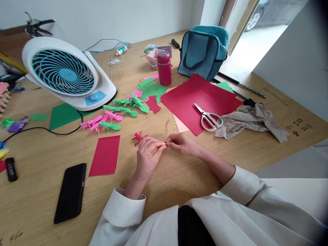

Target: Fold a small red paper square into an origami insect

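My left hand [150, 153] and my right hand [180, 143] meet over the wooden table, fingertips pinched together on a small piece of red paper [165, 144]. Most of that piece is hidden by the fingers. Just beyond my left hand lies a folded red paper figure [138, 137] with thin legs. Left of it is a stack of red paper rectangles [105, 155]. Further back sit several folded green paper figures [134, 105] and pink paper figures [95, 122]. White-handled scissors [211, 121] rest on large red sheets [202, 99] to the right.
A white and blue fan [68, 73] stands at the back left, its black cord crossing the table. A black phone [70, 193] lies at the near left. A red flask [164, 68], a blue bag [203, 53] and a crumpled cloth [249, 121] occupy the back and right.
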`<action>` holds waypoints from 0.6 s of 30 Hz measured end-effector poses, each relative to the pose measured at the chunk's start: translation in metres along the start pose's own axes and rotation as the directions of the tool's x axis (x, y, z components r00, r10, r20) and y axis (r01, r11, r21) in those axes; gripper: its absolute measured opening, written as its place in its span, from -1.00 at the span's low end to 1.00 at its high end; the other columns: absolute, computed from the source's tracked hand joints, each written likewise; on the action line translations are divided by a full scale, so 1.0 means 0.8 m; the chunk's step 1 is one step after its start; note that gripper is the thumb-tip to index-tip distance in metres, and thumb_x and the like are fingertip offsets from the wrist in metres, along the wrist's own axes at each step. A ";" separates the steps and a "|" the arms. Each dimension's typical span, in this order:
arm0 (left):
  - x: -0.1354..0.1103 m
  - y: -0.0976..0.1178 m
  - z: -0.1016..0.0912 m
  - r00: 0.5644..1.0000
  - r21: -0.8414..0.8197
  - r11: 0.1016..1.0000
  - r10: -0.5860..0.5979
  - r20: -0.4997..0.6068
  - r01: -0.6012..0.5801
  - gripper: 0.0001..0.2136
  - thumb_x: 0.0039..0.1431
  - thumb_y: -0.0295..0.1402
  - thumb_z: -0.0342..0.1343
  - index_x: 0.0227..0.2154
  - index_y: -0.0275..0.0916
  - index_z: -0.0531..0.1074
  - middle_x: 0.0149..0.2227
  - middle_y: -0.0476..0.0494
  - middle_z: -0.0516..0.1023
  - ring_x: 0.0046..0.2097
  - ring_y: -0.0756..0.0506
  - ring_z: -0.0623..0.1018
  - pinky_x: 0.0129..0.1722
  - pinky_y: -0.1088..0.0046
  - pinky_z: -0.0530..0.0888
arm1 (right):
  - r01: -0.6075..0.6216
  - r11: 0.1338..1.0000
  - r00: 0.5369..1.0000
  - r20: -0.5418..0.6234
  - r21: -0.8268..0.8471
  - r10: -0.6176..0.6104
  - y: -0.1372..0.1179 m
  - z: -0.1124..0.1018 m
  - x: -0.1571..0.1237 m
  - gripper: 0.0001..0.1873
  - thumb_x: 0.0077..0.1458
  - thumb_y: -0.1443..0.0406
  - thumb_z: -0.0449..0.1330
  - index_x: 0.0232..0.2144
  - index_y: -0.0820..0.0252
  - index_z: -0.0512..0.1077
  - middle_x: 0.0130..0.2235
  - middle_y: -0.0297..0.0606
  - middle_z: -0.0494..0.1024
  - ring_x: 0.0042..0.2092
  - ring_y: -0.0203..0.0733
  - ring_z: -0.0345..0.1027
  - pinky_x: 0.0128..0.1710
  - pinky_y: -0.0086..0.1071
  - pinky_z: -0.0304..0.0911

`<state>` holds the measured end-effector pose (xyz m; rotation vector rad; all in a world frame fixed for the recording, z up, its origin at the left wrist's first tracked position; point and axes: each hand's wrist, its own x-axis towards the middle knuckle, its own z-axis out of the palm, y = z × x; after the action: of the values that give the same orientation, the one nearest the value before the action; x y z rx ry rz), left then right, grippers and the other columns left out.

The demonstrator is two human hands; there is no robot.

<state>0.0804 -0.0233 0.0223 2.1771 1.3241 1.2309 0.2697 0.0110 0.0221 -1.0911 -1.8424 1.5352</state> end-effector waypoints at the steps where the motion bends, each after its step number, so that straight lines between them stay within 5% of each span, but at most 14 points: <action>1: 0.000 0.000 0.000 1.000 -0.003 1.000 0.000 0.001 0.000 -0.97 0.19 -0.39 0.22 -0.35 -0.15 0.56 -0.34 -0.07 0.63 -0.21 -0.12 0.53 -0.06 0.21 0.45 | 0.009 1.000 1.000 -0.002 -0.008 -0.009 0.000 0.000 0.000 -0.71 0.13 0.12 0.13 -0.40 0.25 0.38 -0.52 -0.42 0.27 -0.48 -0.36 0.04 -0.51 -0.44 -0.04; 18: 0.001 0.001 -0.003 0.987 0.249 0.955 0.153 0.048 -0.161 -0.95 0.21 -0.41 0.19 -0.36 -0.16 0.46 -0.36 -0.03 0.61 -0.18 -0.13 0.52 0.05 0.14 0.34 | -0.003 1.000 1.000 0.001 0.025 0.003 0.002 0.002 0.002 -0.59 0.14 -0.02 0.14 -0.41 0.24 0.35 -0.55 -0.46 0.18 -0.49 -0.35 -0.02 -0.50 -0.42 -0.07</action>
<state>0.0792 -0.0232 0.0247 2.5100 1.3849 1.1341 0.2679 0.0113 0.0197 -1.0822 -1.8175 1.5565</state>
